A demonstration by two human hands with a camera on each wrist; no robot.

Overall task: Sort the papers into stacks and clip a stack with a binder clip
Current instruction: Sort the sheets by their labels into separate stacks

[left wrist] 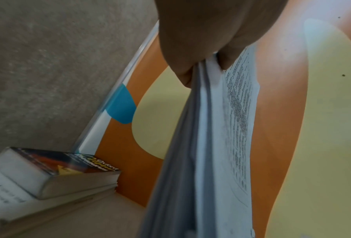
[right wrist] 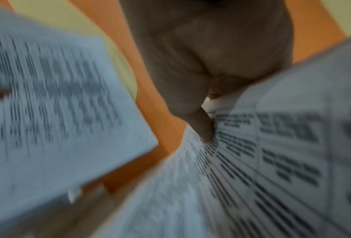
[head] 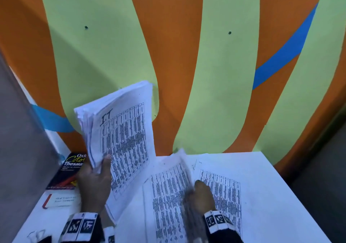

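My left hand (head: 95,182) grips the lower edge of a thick bundle of printed papers (head: 121,130) and holds it upright above the left side of the white table (head: 271,205). In the left wrist view the fingers (left wrist: 191,48) clamp the bundle (left wrist: 211,145) edge-on. My right hand (head: 202,196) pinches a printed sheet (head: 168,196) by its raised, blurred right edge, low over the table. The right wrist view shows the thumb (right wrist: 205,125) on that sheet (right wrist: 272,161), and the bundle (right wrist: 48,96) to its left. Another printed sheet (head: 224,196) lies flat on the right.
A dark thesaurus (head: 73,167) lies at the table's back left beside a grey partition (head: 22,139), with a white card with a red edge (head: 60,200) in front of it. Small wire-handled objects (head: 35,234), perhaps binder clips, sit at the front left. An orange-and-green wall (head: 187,55) stands behind.
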